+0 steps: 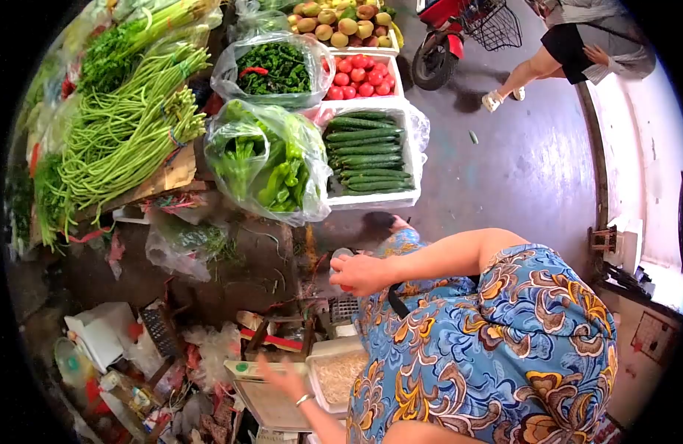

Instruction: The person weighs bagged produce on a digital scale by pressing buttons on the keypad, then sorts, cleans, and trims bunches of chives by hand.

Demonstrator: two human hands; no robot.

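My right hand point(360, 273) is held in front of the blue floral clothing point(489, 348), its fingers curled. A pale, rounded thing shows at the top of those fingers and a bit of red at the lower side; I cannot tell what they belong to. Lower down, my left hand point(284, 379), with a bracelet point(304, 400) at the wrist, is smeared by motion. Its fingers stretch out, spread, over a flat-topped device point(271, 405) with a green spot at its corner. Beside this hand stands a white tub point(338, 376) of pale, grainy stuff.
Cucumbers point(365, 152), tomatoes point(362, 77), green peppers point(275, 70), bagged leafy greens point(271, 159) and long beans point(126, 140) fill the stall. Clutter surrounds a white box point(102, 334) at lower left. A person point(578, 44) and a red scooter point(439, 44) are beyond, at the top.
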